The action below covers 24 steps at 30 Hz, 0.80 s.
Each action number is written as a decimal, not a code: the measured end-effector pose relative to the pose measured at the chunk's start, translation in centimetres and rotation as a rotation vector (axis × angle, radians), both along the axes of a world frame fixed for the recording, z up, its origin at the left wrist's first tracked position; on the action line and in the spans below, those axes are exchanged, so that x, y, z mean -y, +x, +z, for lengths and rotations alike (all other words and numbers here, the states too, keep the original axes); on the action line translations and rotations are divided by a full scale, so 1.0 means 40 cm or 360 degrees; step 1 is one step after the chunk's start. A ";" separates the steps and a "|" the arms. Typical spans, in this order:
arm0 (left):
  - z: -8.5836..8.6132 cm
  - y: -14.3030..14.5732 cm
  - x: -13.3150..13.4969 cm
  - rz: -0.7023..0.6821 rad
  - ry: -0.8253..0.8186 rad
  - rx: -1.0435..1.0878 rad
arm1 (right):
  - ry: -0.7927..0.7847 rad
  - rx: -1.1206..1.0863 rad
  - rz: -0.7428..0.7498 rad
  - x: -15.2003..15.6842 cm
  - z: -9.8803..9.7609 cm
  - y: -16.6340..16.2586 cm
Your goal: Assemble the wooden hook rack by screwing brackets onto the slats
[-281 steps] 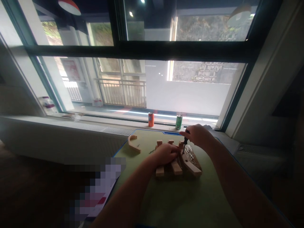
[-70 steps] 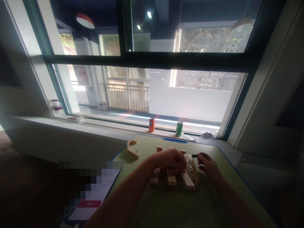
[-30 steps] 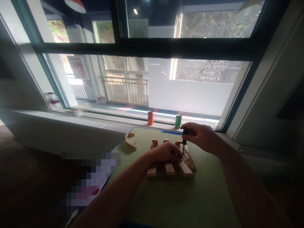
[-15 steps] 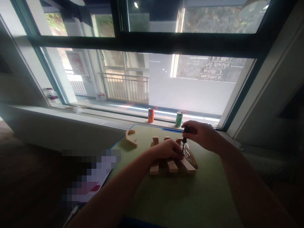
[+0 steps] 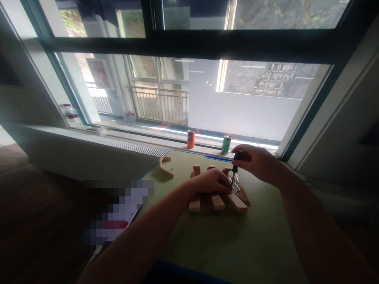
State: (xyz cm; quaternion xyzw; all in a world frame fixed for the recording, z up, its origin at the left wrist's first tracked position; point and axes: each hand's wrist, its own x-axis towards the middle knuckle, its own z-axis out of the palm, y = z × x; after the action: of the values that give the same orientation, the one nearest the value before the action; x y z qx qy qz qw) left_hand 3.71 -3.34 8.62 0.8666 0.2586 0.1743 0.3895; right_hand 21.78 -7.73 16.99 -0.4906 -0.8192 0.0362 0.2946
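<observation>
My right hand [image 5: 256,159] grips the black handle of a screwdriver [image 5: 236,162], which slants down and slightly left. Its tip meets the wood beside the fingertips of my left hand [image 5: 213,180]. Those left fingers are pinched at the tip; what they hold there, if anything, is hidden. Beneath my left hand lies a wooden assembly with several light bars, among them a right bar [image 5: 239,203], a middle bar [image 5: 218,202] and a left bar [image 5: 194,204]. A clear plastic bag [image 5: 239,187] with small metal parts sits just right of the wood.
A curved wooden piece [image 5: 166,167] rests at the green table's [image 5: 233,240] far left, with a small metal part near it. On the windowsill stand an orange can [image 5: 191,139] and a green can [image 5: 226,144]. A blurred, pixelated sheet [image 5: 127,213] lies along the left edge.
The whole view has shifted slightly, so things sit a little higher and farther right. Both hands keep their places at the wood, and the screwdriver leans a bit more.
</observation>
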 end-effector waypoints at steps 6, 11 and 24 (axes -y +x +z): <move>0.000 0.002 0.001 -0.0008 -0.0012 -0.0010 | -0.0004 -0.0018 0.0023 0.015 0.004 -0.014; -0.008 -0.001 -0.003 -0.0036 0.0007 0.0007 | 0.0123 0.0057 0.0052 0.026 0.002 -0.037; -0.001 -0.004 -0.001 -0.0088 0.0094 0.0000 | 0.0212 0.0192 -0.0086 0.006 -0.007 -0.027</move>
State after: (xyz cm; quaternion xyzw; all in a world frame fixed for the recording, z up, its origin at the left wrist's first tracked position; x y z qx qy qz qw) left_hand 3.56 -3.30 8.57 0.8845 0.2294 0.1712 0.3684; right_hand 20.72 -7.96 16.70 -0.4932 -0.8226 -0.0560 0.2775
